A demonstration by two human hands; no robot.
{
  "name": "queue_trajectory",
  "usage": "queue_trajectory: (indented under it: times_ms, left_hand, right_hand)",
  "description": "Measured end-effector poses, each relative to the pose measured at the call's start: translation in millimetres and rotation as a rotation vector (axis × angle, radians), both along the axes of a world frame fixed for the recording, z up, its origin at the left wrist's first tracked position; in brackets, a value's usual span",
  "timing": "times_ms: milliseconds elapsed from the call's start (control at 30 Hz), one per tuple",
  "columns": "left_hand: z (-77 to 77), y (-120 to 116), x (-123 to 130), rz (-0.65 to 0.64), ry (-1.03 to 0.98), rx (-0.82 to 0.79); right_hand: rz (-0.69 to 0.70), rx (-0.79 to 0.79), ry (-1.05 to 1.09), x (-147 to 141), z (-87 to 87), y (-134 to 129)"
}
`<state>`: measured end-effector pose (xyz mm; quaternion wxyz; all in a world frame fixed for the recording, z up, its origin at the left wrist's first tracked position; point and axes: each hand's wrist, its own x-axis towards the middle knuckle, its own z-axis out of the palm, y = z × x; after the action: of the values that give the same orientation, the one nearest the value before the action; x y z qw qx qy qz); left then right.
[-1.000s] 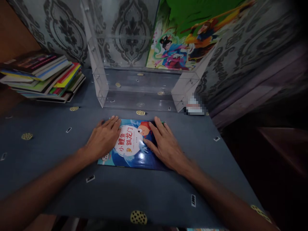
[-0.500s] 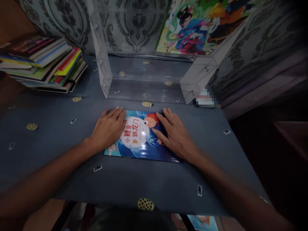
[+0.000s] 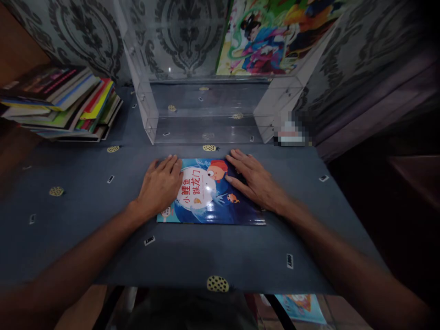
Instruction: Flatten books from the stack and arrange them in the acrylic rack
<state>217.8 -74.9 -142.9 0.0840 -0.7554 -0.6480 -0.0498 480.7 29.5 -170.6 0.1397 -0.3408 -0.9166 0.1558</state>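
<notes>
A blue picture book [image 3: 202, 213] with red Chinese characters and an orange fish on its cover lies closed and flat on the table. My left hand [image 3: 161, 185] rests on its left side, fingers stretched toward the far edge. On the opposite side my right hand [image 3: 254, 181] lies over the upper right part of the cover, its fingers spread a little and the thumb pointing inward. Neither hand is wrapped around the book. Parts of its left and right edges are hidden under my hands.
Behind the book stands a clear acrylic rack [image 3: 206, 130], with a colourful picture book [image 3: 261, 41] on an upper level. A tall stack of books [image 3: 65, 105] is at the back left. A blurred-out item [image 3: 291, 130] sits right of the rack. A blue cloth [image 3: 103, 238] covers the table.
My right hand has shifted slightly up and outward on the cover, uncovering the small orange fish. The book sits straighter. The camera view has turned a little.
</notes>
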Motion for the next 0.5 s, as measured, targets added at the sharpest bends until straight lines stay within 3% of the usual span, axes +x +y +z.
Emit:
queue_trajectory:
  times_ms: [500]
  left_hand:
    - [-2.2,1.3,-0.9,-0.005,0.000,-0.010]
  right_hand:
    - [-0.061,0.036,-0.011,0.0,-3.2,-11.8]
